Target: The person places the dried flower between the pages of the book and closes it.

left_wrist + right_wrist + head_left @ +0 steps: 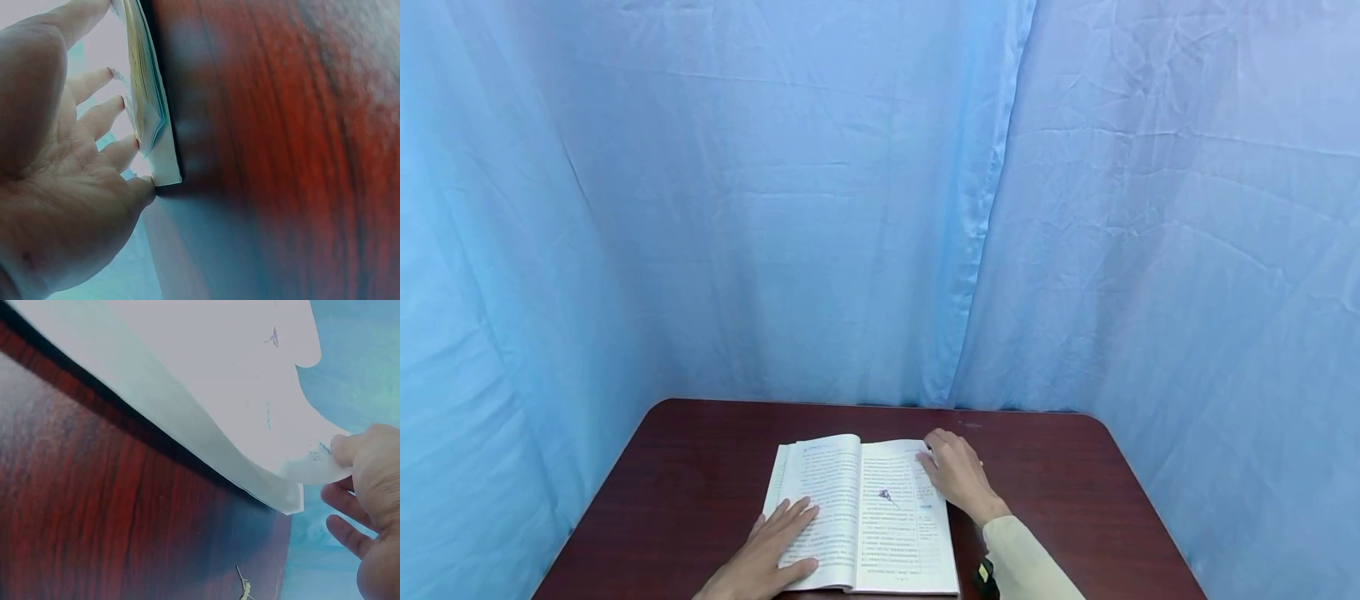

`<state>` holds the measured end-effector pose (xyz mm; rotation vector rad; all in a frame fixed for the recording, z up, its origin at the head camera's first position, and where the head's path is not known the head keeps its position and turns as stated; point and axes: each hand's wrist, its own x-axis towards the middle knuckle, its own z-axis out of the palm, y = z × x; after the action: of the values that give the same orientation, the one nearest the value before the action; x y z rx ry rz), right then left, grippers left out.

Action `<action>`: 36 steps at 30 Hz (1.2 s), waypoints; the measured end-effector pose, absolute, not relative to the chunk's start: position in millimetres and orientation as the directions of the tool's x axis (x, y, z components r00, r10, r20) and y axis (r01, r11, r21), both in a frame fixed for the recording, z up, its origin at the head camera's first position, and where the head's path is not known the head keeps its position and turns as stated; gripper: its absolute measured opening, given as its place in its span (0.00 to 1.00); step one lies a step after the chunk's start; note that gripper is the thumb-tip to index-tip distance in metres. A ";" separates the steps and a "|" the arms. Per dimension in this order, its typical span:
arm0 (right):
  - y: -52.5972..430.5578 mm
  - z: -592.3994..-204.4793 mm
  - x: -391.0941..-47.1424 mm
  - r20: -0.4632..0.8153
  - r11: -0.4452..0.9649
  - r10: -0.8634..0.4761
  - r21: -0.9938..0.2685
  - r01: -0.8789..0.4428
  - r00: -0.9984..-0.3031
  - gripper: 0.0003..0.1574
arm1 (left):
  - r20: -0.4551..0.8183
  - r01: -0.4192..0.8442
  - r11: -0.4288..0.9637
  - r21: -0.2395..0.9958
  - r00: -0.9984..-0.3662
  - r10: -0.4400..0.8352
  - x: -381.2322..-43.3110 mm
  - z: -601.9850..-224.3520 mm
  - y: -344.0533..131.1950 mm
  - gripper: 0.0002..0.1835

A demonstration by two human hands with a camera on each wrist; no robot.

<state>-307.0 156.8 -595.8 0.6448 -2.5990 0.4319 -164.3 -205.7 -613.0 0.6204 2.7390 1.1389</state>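
Note:
An open book with printed pages lies on the table. A small purple dried flower rests on its right-hand page, and it shows again as a dark sprig in the right wrist view. My left hand lies with fingers spread on the left-hand page, fingertips along the book's lower left part. At the upper right corner of the book, my right hand pinches the corner of a page between thumb and fingers, and that corner is lifted off the pages beneath.
The dark red-brown table has rounded far corners. A thin pale sprig lies on it beyond the book's right edge. Light blue curtains hang behind and on both sides. Below my right sleeve sits a small black object with a yellow mark.

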 end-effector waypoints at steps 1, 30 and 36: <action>156.2 -595.2 -306.7 0.471 0.846 -0.357 -0.202 -0.493 -0.806 0.09 | 0.054 0.327 0.634 0.700 -0.911 0.410 -164.3 -613.0 -205.7 0.41; 156.2 -571.9 -270.8 0.112 0.613 -0.428 -0.693 -0.379 -0.897 0.39 | 0.010 0.277 0.640 0.716 -0.922 0.387 -166.4 -612.9 -207.5 0.41; 151.5 -567.2 -259.5 0.081 0.582 -0.485 -0.713 -0.390 -0.871 0.37 | 0.078 0.310 0.653 0.692 -0.930 0.359 -165.5 -611.1 -209.8 0.38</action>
<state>-259.5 151.5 -567.2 0.8066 -2.9015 1.2593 -165.5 -209.8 -611.1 0.5659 2.7957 1.1508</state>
